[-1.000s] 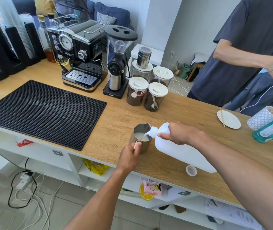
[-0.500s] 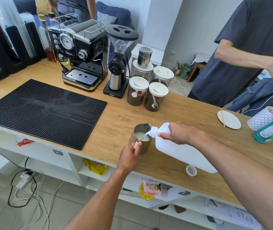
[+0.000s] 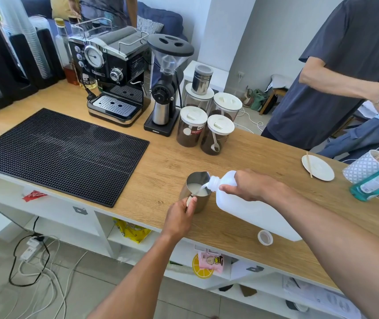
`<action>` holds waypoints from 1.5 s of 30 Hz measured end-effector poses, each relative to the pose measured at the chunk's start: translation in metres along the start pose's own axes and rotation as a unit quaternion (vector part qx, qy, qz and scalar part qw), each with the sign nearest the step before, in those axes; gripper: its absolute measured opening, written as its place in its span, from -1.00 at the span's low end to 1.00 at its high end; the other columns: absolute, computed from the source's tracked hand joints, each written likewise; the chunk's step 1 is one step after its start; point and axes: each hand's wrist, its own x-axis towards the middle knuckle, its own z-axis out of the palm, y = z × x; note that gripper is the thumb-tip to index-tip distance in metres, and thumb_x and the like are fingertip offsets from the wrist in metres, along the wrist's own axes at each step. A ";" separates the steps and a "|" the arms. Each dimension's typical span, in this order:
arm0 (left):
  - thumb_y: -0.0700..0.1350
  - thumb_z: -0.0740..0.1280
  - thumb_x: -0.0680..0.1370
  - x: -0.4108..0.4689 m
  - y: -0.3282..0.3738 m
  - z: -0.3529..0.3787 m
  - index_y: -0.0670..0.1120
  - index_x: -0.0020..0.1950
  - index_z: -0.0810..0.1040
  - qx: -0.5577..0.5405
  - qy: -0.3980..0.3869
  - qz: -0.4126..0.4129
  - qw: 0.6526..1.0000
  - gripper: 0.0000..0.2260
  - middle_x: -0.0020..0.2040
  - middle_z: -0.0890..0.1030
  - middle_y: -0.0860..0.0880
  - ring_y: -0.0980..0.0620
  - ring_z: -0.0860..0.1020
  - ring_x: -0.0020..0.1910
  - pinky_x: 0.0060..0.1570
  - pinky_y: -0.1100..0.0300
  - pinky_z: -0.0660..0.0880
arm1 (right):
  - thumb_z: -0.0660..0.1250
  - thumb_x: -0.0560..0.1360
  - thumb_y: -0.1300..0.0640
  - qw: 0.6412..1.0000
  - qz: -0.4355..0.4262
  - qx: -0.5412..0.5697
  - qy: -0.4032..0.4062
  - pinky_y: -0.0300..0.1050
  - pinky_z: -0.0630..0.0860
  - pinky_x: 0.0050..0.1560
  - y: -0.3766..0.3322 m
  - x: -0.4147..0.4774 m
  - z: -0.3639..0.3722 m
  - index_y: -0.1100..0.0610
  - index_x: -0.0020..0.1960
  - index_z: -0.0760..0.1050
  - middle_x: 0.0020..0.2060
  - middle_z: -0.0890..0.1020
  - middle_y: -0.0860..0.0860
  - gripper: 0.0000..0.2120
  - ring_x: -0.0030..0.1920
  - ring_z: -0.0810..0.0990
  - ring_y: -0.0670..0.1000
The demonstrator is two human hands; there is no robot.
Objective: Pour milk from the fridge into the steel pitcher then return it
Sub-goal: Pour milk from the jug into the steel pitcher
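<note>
A steel pitcher (image 3: 194,181) stands on the wooden counter (image 3: 165,162) near its front edge, with white milk inside. My left hand (image 3: 180,215) grips the pitcher's handle from the near side. A white plastic milk jug (image 3: 248,210) is tilted with its open neck over the pitcher's rim, and a thin stream of milk runs from it into the pitcher. My right hand (image 3: 250,185) holds the jug near its neck. The jug's white cap (image 3: 265,237) lies on the counter, just in front of the jug.
A black rubber mat (image 3: 57,153) covers the counter's left. Behind stand an espresso machine (image 3: 112,72), a grinder (image 3: 166,88) and coffee jars (image 3: 203,127). A saucer (image 3: 317,168) and a green bottle (image 3: 377,183) lie at the right. Another person (image 3: 345,72) stands behind the counter.
The milk level in the pitcher has risen slightly as pouring goes on. Both hands, the jug and the pitcher keep their places.
</note>
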 end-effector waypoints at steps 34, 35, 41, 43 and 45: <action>0.07 0.16 0.67 -0.003 0.007 -0.003 0.02 -0.34 0.25 -0.011 -0.005 -0.018 1.000 -0.61 -0.42 0.26 0.10 0.08 0.20 -0.40 -0.35 0.10 0.14 | 0.14 0.58 -0.24 1.000 0.000 -0.012 -0.005 -0.16 0.31 -0.35 -0.001 0.003 0.000 -0.01 -0.31 0.28 -0.35 0.42 -0.07 -0.60 -0.35 0.39 -0.09; 0.07 0.16 0.67 -0.003 0.007 -0.003 0.02 -0.35 0.23 -0.011 -0.005 -0.019 1.000 -0.60 -0.43 0.25 0.12 0.08 0.19 -0.41 -0.35 0.10 0.14 | 0.14 0.58 -0.24 1.000 0.000 -0.011 -0.005 -0.16 0.31 -0.35 -0.001 0.004 0.000 -0.01 -0.31 0.28 -0.35 0.42 -0.07 -0.60 -0.35 0.39 -0.09; 0.05 0.17 0.68 -0.003 0.009 -0.003 0.03 -0.36 0.22 -0.009 -0.003 -0.020 1.000 -0.59 -0.45 0.23 0.14 0.09 0.18 -0.42 -0.35 0.10 0.13 | 0.15 0.58 -0.23 1.000 -0.001 -0.002 -0.010 -0.12 0.35 -0.29 -0.001 0.004 0.000 0.00 -0.31 0.30 -0.36 0.45 -0.06 -0.60 -0.36 0.40 -0.07; 0.05 0.17 0.68 -0.003 0.008 -0.003 0.02 -0.35 0.23 -0.009 -0.002 -0.017 1.000 -0.60 -0.43 0.25 0.12 0.09 0.19 -0.41 -0.34 0.11 0.14 | 0.15 0.58 -0.23 1.000 0.000 -0.002 -0.012 -0.10 0.37 -0.26 -0.001 0.004 0.000 0.00 -0.31 0.30 -0.36 0.45 -0.06 -0.60 -0.36 0.40 -0.07; 0.05 0.16 0.67 -0.003 0.007 -0.003 0.01 -0.34 0.23 -0.010 -0.001 -0.015 1.000 -0.60 -0.42 0.26 0.09 0.08 0.20 -0.40 -0.34 0.10 0.15 | 0.14 0.58 -0.24 1.000 -0.001 -0.004 -0.012 -0.09 0.38 -0.25 0.000 0.004 0.000 0.01 -0.30 0.31 -0.35 0.45 -0.06 -0.59 -0.35 0.41 -0.07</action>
